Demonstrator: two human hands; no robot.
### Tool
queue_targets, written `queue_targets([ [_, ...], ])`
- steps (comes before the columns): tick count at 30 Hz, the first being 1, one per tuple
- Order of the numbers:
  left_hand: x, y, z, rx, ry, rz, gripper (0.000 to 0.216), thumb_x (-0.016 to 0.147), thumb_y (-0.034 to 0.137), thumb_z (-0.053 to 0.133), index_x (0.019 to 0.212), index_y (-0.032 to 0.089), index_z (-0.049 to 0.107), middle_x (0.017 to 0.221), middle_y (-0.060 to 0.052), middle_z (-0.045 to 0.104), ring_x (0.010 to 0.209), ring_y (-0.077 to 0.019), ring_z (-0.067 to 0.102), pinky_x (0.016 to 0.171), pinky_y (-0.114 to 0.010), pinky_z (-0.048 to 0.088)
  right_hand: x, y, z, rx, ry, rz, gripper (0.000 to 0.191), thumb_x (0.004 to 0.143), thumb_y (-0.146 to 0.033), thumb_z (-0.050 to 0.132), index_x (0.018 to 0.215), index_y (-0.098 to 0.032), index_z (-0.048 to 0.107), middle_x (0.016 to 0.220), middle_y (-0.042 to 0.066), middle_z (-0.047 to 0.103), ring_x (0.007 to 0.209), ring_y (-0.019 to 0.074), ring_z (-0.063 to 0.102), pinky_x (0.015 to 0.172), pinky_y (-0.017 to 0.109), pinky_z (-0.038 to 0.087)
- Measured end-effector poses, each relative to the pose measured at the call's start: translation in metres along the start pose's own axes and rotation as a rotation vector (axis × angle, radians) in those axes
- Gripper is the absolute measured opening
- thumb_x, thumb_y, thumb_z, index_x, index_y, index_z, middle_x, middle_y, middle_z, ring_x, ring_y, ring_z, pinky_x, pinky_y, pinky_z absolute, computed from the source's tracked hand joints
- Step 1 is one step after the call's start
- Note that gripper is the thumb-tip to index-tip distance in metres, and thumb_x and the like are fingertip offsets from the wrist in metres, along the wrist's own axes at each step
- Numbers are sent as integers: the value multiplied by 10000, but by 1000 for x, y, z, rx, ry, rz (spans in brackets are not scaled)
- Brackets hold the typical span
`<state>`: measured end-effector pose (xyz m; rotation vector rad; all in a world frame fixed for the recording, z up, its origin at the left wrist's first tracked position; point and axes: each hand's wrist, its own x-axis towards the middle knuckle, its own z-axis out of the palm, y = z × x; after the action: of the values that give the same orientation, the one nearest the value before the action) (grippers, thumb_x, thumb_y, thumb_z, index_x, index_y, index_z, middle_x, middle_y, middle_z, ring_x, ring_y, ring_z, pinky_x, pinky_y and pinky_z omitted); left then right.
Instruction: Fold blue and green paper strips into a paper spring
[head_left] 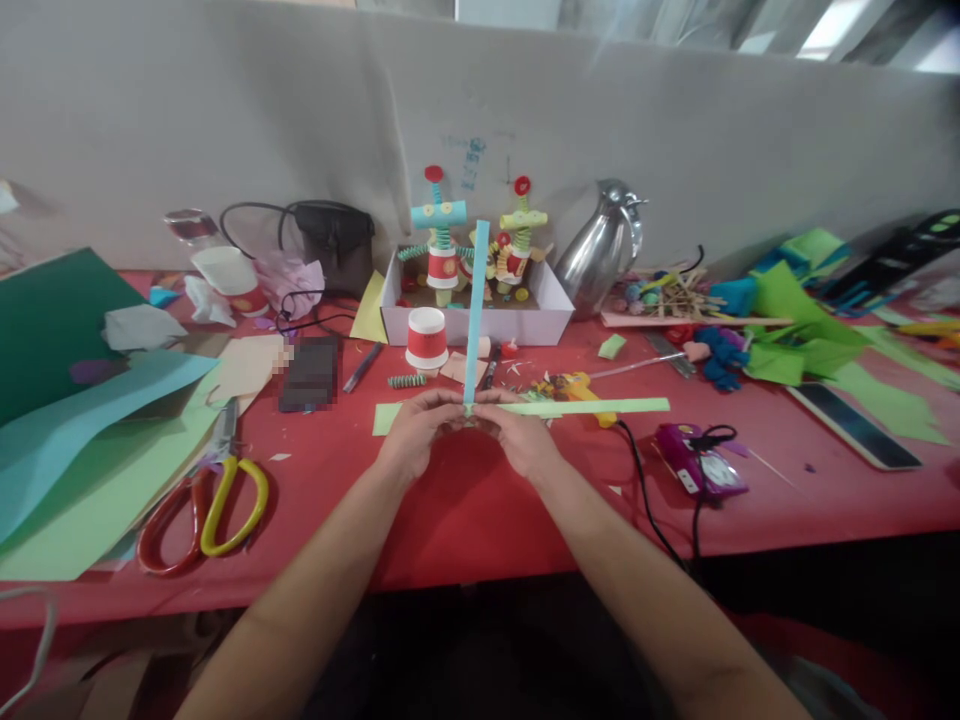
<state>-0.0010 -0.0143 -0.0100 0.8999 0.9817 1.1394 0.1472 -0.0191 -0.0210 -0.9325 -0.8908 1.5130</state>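
Observation:
Both my hands meet above the red table, fingertips pinching the joined ends of two paper strips. The blue paper strip (pixel 476 310) points away from me, upward in view. Out to the right stretches the light green paper strip (pixel 600 406), roughly at a right angle to the blue one. My left hand (pixel 417 430) closes on the joint from the left, and my right hand (pixel 517 425) from the right. The fingers partly cover the small folded joint. Just beyond my left hand lie a green paper spring (pixel 406 381) and a red-and-white paper cup (pixel 427 340).
A white box (pixel 480 325) with paper-cup figures stands at the back, beside a steel jug (pixel 604 245). Large scissors (pixel 206 510) and paper sheets (pixel 82 500) lie left. A yellow glue gun (pixel 589 395), purple device (pixel 697 462) and phone (pixel 855 425) lie right.

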Motion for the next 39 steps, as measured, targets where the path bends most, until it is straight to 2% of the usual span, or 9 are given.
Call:
queue_targets([
  [11, 0, -2, 0, -51, 22, -25, 119, 591, 176, 761, 682, 170, 685, 632, 3, 651, 581, -105, 582, 629, -255, 456, 1, 2, 2, 42, 1, 67, 151, 586, -255, 736, 700, -221, 644, 658, -43, 621, 617, 105, 563, 625, 250, 473],
  [18, -1, -1, 2, -14, 25, 4, 55, 623, 170, 708, 671, 145, 716, 616, -19, 645, 591, -105, 564, 622, -241, 448, 5, 7, -1, 96, -31, 87, 144, 604, -227, 727, 707, -207, 629, 653, -47, 605, 631, 99, 583, 670, 254, 486],
  [23, -1, -1, 1, 18, 3, 30, 91, 626, 190, 722, 701, 139, 731, 648, -35, 663, 600, -116, 564, 645, -264, 458, 4, 2, 1, 70, -29, 72, 136, 613, -222, 717, 706, -207, 617, 668, -50, 608, 635, 102, 585, 702, 276, 493],
  [27, -1, -3, -1, 94, -4, 89, 126, 617, 179, 737, 739, 153, 730, 712, -37, 686, 661, -135, 594, 691, -281, 467, 1, -3, 3, 71, -14, 77, 133, 589, -232, 719, 687, -208, 633, 646, -47, 599, 618, 103, 568, 655, 255, 480],
  [32, -4, 1, 2, 153, -1, 176, 127, 630, 192, 744, 742, 161, 692, 726, -17, 662, 700, -138, 600, 710, -284, 479, -1, -3, 2, -14, -30, -27, 228, 576, -265, 781, 763, -220, 658, 713, -35, 629, 666, 113, 573, 649, 245, 475],
  [35, -7, 7, 5, 142, -26, 267, 191, 641, 184, 753, 792, 178, 636, 739, -1, 646, 706, -131, 598, 699, -271, 476, -4, -5, 0, -124, -11, -177, 281, 620, -308, 787, 874, -250, 681, 809, -17, 665, 763, 146, 609, 723, 286, 501],
  [39, -8, 11, 5, 119, -17, 351, 311, 647, 161, 766, 881, 204, 566, 768, 2, 663, 745, -140, 620, 731, -277, 480, -10, -12, 0, -297, -26, -267, 243, 698, -360, 751, 919, -264, 719, 871, 8, 710, 814, 181, 642, 763, 332, 516],
])
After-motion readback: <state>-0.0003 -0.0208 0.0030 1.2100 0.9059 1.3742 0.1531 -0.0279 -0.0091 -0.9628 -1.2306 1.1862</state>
